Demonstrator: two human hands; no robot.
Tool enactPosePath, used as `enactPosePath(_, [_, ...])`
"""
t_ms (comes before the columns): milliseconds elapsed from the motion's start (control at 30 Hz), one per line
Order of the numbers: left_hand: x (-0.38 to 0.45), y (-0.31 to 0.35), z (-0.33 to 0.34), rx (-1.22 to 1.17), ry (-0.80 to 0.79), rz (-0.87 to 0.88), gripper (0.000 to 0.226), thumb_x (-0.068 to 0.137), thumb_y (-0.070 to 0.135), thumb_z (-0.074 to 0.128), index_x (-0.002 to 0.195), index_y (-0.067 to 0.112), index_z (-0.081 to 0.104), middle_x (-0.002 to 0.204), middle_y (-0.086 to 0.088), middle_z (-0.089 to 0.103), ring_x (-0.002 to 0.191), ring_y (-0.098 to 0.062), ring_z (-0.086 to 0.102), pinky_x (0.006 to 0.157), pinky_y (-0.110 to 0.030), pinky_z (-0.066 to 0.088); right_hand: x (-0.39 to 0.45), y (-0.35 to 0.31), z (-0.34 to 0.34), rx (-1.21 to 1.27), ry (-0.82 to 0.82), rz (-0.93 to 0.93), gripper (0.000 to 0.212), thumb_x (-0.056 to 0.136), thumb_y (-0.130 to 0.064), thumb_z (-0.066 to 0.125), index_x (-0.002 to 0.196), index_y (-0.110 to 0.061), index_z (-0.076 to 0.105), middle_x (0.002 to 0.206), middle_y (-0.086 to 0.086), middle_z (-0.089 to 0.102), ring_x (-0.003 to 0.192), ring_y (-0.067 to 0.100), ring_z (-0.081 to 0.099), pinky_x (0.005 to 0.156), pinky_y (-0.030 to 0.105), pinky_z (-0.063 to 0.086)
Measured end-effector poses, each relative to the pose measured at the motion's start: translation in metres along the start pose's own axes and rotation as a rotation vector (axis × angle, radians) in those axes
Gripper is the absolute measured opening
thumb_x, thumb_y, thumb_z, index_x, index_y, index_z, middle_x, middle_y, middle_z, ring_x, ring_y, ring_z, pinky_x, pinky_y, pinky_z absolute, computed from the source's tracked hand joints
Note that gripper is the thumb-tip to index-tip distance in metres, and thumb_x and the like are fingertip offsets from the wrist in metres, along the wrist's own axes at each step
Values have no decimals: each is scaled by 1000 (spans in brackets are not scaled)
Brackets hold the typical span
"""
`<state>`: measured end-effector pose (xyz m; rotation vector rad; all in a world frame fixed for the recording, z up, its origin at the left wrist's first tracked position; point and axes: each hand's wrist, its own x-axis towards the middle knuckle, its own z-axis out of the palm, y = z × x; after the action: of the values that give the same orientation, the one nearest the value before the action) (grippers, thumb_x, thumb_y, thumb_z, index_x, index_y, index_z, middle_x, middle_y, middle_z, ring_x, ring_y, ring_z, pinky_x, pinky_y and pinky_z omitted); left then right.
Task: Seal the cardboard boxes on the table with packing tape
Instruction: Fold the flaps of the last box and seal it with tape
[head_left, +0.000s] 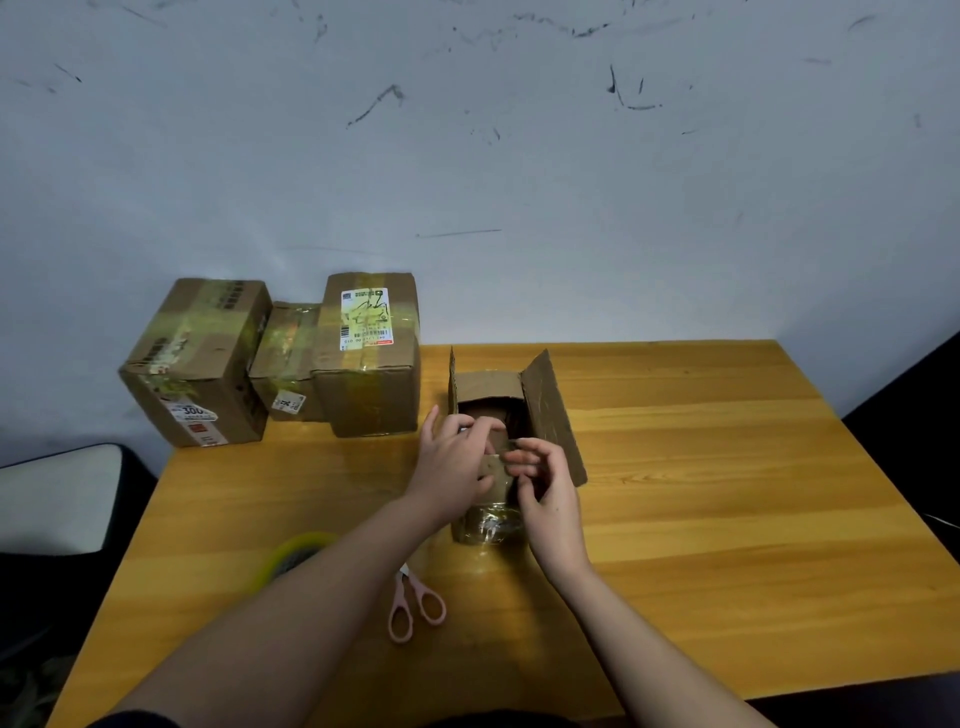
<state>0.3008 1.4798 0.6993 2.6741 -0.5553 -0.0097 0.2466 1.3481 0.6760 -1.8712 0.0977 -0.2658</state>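
A small open cardboard box (550, 415) stands mid-table, its right flap and far flap raised. My left hand (452, 465) rests on the near flap at the box's left side, fingers bent over it. My right hand (545, 488) is at the near flap's right part, fingertips curled against its edge. A roll of clear packing tape (293, 558) lies near the table's front left, partly hidden by my left forearm. Pink-handled scissors (415, 608) lie between my forearms.
Three taped cardboard boxes (291, 358) stand together at the table's far left corner, against the grey wall. The wooden table (727, 493) stretches out to the right. A pale chair seat (57, 499) sits beyond the table's left edge.
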Motion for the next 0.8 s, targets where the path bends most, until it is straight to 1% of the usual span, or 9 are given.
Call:
enactPosePath(100, [2,0,0,2,3,6,56,86,27,65,136,28,41,109,12,60,130,-12,36,118,-42,-3,-2,2,1,-68,9,-21,42,90,9,52,117,-24,52,104,-11,66,102,4,63,92,34,52])
enactPosePath(200, [2,0,1,19,-7,9,57,86,27,65,137,29,39,108,11,60,130,-12,36,118,-42,-4,-2,4,3,-141,27,-37,42,90,3,56,114,-31,51,104,-19,65,103,3,62,93,44,49])
enactPosePath(300, [2,-2,2,29,-9,12,58,86,29,65,137,30,39,110,12,61,132,-12,35,117,-42,-5,-4,1,4,-204,48,-59,43,89,0,59,111,-36,48,103,-24,63,102,-1,59,96,43,45])
enactPosePath(367, [2,-2,2,26,-8,14,58,86,30,65,137,30,39,114,11,60,132,-12,35,118,-42,-5,-5,2,6,-242,61,-67,44,89,-1,59,110,-37,47,103,-29,57,101,-5,53,96,40,43])
enactPosePath(400, [2,-2,2,25,-9,13,58,85,30,65,137,30,39,116,11,59,132,-12,35,118,-42,-5,-5,3,7,-259,75,-69,43,89,-2,60,110,-37,47,106,-26,56,104,-4,50,98,37,40])
enactPosePath(500, [2,-1,1,38,-13,10,59,85,32,66,137,30,39,121,9,57,132,-12,35,119,-43,-4,0,8,5,-312,109,-90,37,88,-3,62,108,-32,53,127,-5,52,127,11,41,102,21,23])
enactPosePath(533, [2,-1,0,43,-15,9,59,85,32,66,137,30,39,123,9,57,133,-12,34,118,-43,-5,1,9,4,-340,94,-104,34,88,-3,62,110,-28,56,131,-2,51,130,12,39,102,20,20])
enactPosePath(667, [1,-1,1,29,-13,8,60,86,32,66,138,30,38,117,11,60,132,-11,36,117,-42,-5,1,12,1,-425,53,-158,32,88,-6,63,114,-23,57,136,-1,49,131,13,39,104,27,23])
enactPosePath(800, [1,-1,0,32,-15,9,61,86,31,66,139,30,37,120,10,59,132,-12,35,118,-42,-5,1,11,0,-490,34,-166,35,88,-8,64,119,-21,56,139,0,48,133,13,37,105,26,20])
